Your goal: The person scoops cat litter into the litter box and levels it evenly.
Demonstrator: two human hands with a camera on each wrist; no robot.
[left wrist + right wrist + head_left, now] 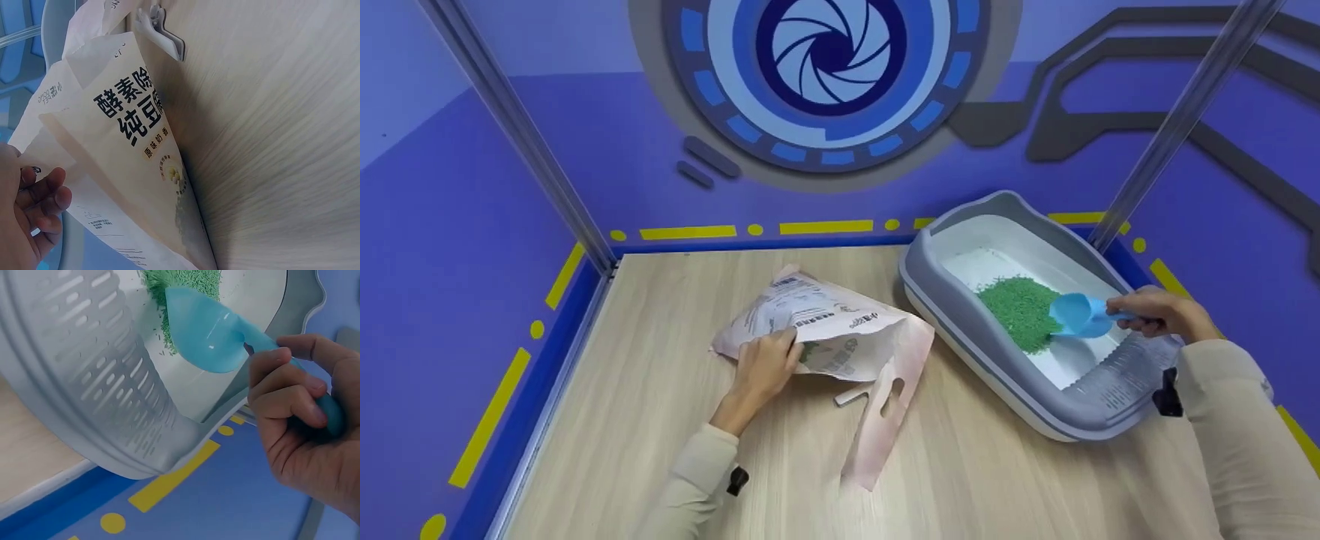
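My left hand [765, 367] grips the near edge of the mouth of a pale pink printed litter bag [780, 315], which lies on its side, mouth gaping. Some green pellets [808, 351] show inside the mouth. My right hand [1159, 313] holds a light blue scoop [205, 329] by its handle, fingers curled round it. The scoop's front edge meets a heap of green litter pellets [1020, 311] in the grey and white litter box [967, 330]. In the right wrist view the scoop's bowl looks bare.
A bag flap with a handle slot [877, 442] hangs towards the table's near side. Beside it lies a white clip [160, 34]. The box's slotted grey step [107, 365] is at its near right end. Blue panel walls [585, 150] enclose the wooden table [645, 390].
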